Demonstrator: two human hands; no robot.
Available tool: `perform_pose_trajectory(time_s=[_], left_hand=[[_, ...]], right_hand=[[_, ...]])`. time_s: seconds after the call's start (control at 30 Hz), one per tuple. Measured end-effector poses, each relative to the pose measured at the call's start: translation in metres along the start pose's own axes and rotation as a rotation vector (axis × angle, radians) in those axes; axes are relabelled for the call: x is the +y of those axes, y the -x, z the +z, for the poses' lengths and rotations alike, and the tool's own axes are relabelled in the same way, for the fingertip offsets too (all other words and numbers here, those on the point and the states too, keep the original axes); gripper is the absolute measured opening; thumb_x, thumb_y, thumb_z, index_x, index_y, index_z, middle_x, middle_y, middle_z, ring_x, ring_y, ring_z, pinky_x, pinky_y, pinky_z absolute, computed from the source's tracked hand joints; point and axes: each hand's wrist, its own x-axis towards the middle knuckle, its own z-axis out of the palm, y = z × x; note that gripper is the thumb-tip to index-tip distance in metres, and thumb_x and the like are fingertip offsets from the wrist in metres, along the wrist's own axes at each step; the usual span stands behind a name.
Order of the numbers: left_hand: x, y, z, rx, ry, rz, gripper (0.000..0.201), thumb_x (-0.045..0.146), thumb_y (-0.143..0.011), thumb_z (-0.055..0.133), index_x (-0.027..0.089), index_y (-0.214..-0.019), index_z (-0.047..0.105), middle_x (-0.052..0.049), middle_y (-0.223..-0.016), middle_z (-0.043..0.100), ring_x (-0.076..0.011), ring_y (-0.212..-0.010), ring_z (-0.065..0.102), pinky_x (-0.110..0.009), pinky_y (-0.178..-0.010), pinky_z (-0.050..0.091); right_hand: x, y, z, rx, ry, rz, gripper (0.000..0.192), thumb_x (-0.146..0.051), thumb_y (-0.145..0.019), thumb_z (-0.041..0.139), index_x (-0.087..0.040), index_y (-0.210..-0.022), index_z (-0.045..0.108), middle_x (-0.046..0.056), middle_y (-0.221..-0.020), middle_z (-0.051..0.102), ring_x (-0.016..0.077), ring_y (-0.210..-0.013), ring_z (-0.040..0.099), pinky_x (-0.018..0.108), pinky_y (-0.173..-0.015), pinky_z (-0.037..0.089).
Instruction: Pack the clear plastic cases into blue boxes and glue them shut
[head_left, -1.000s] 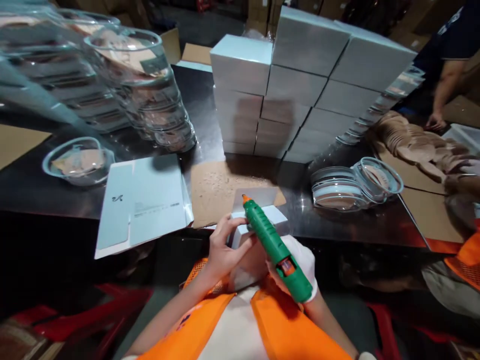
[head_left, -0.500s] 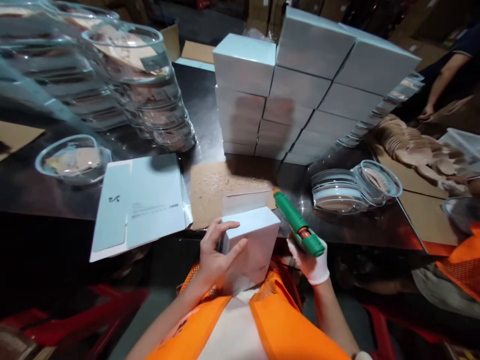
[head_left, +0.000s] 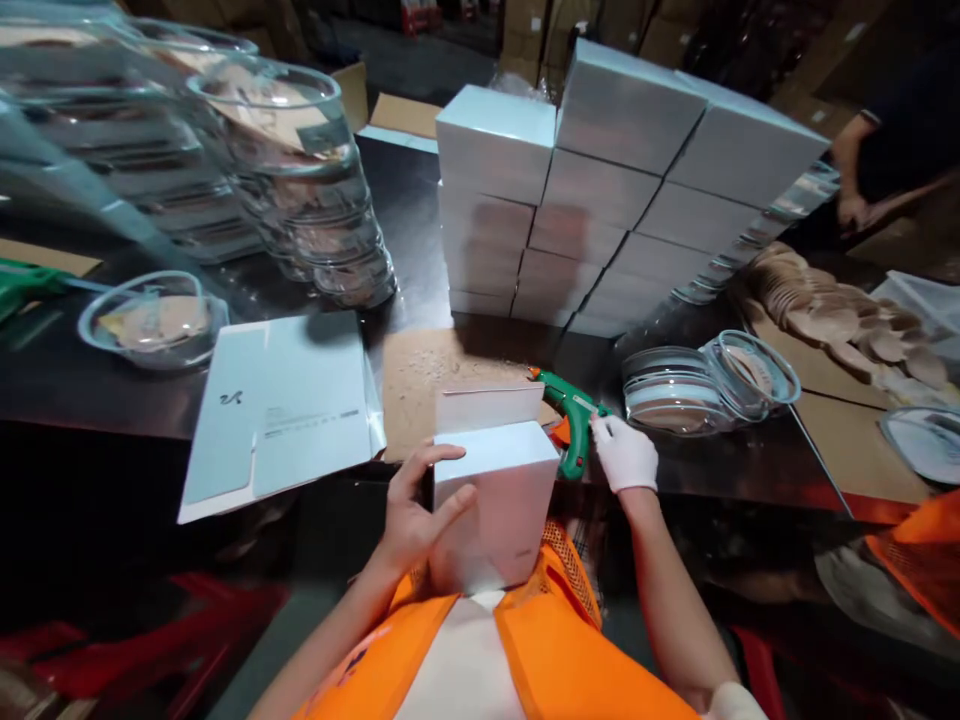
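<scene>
My left hand (head_left: 426, 500) holds a white carton (head_left: 491, 500) upright against my lap, thumb on its front and fingers over its top edge. The carton's flap (head_left: 487, 405) stands raised at the back. My gloved right hand (head_left: 625, 455) has its curled fingers at the rear end of a green hot glue gun (head_left: 576, 425). The gun's orange nozzle points left, behind the carton, and its handle is turned down toward me. The fingertips' exact grip is partly hidden. Left of the carton lies a flat white folded box (head_left: 289, 410) with printing.
White cartons (head_left: 600, 190) are stacked at the back on the dark table. Clear round containers (head_left: 292, 180) rise in stacks at left; more lids (head_left: 675, 390) sit at right. A cardboard sheet (head_left: 412, 385) lies before me. Other people (head_left: 855, 190) are at the right.
My right hand has moved from the glue gun's handle to its rear end, and the gun has turned so its handle shows. The left hand still holds the carton.
</scene>
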Motion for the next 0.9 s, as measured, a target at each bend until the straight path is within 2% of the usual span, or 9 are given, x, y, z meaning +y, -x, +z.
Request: perform_pose_trajectory(time_s=[0.1,0.2,0.27,0.37,0.47,0.53,0.6,0.7,0.9], left_hand=[[0.003,-0.004,0.009,-0.051,0.097,-0.038,0.03,0.048,-0.087,0.081,0.024,-0.104,0.076,-0.004,-0.095,0.075,-0.0217,-0.088,0.072,-0.032,-0.078,0.058],[0.002,-0.004,0.017,-0.109,0.17,-0.123,0.039,0.056,-0.084,0.082,0.022,-0.101,0.075,-0.006,-0.097,0.073,-0.0222,-0.088,0.072,-0.031,-0.076,0.057],[-0.001,-0.002,0.02,-0.11,0.173,-0.168,0.043,0.059,-0.083,0.083,0.02,-0.098,0.073,-0.011,-0.106,0.073,-0.0269,-0.099,0.073,-0.037,-0.084,0.059],[-0.009,0.001,0.022,-0.014,0.291,-0.201,0.051,0.055,-0.08,0.087,0.024,-0.112,0.063,-0.013,-0.12,0.071,-0.0314,-0.114,0.073,-0.043,-0.095,0.059],[-0.019,0.003,0.022,0.037,0.5,-0.228,0.072,0.049,-0.079,0.09,0.036,-0.133,0.043,-0.006,-0.118,0.071,-0.0275,-0.111,0.076,-0.043,-0.095,0.06],[-0.024,0.003,0.019,0.015,0.486,-0.236,0.071,0.048,-0.078,0.091,0.035,-0.132,0.046,-0.005,-0.113,0.07,-0.025,-0.108,0.075,-0.04,-0.093,0.06],[-0.026,0.003,0.015,-0.01,0.381,-0.216,0.053,0.05,-0.077,0.092,0.028,-0.115,0.062,-0.007,-0.112,0.069,-0.0249,-0.109,0.071,-0.038,-0.094,0.058],[-0.024,0.002,0.011,-0.051,0.296,-0.186,0.038,0.054,-0.079,0.089,0.022,-0.087,0.071,-0.009,-0.112,0.069,-0.0271,-0.114,0.067,-0.039,-0.096,0.056],[-0.018,0.001,0.013,-0.094,0.286,-0.207,0.035,0.055,-0.082,0.086,0.021,-0.084,0.074,-0.011,-0.113,0.069,-0.0294,-0.114,0.069,-0.04,-0.093,0.056]], right_hand=[[-0.021,0.016,0.004,-0.086,-0.346,-0.086,0.046,-0.057,-0.088,0.073,-0.022,-0.117,0.078,0.009,-0.113,0.082,0.026,-0.103,0.076,0.037,-0.092,0.061],[-0.041,0.025,0.019,-0.394,-0.787,-0.127,0.057,-0.052,-0.073,0.088,-0.021,-0.12,0.078,0.008,-0.112,0.082,0.0282,-0.103,0.077,0.042,-0.094,0.062],[-0.044,0.027,0.026,-0.444,-0.887,-0.106,0.058,-0.052,-0.071,0.092,-0.021,-0.118,0.078,0.007,-0.109,0.082,0.028,-0.099,0.077,0.043,-0.093,0.062],[-0.034,0.028,0.021,-0.465,-0.857,-0.222,0.064,-0.073,-0.076,0.084,-0.021,-0.114,0.079,0.011,-0.119,0.08,0.0295,-0.109,0.075,0.045,-0.101,0.06],[-0.023,0.029,0.007,-0.61,-0.664,-0.603,0.081,-0.091,-0.082,0.062,-0.023,-0.12,0.08,0.015,-0.142,0.07,0.0341,-0.134,0.065,0.052,-0.117,0.048],[-0.022,0.031,0.002,-0.618,-0.522,-0.804,0.073,-0.083,-0.086,0.066,-0.026,-0.132,0.075,0.016,-0.152,0.063,0.0334,-0.141,0.06,0.054,-0.121,0.044],[-0.024,0.034,0.002,-0.558,-0.419,-0.912,0.056,-0.063,-0.095,0.074,-0.028,-0.139,0.07,0.016,-0.153,0.061,0.0299,-0.141,0.06,0.052,-0.119,0.046],[-0.029,0.038,0.006,-0.51,-0.366,-0.999,0.037,-0.042,-0.103,0.069,-0.028,-0.137,0.072,0.014,-0.151,0.064,0.0258,-0.139,0.061,0.048,-0.118,0.049],[-0.026,0.042,0.013,-0.519,-0.404,-0.91,0.029,-0.046,-0.105,0.065,-0.029,-0.126,0.076,0.012,-0.154,0.061,0.0266,-0.141,0.059,0.05,-0.119,0.047]])
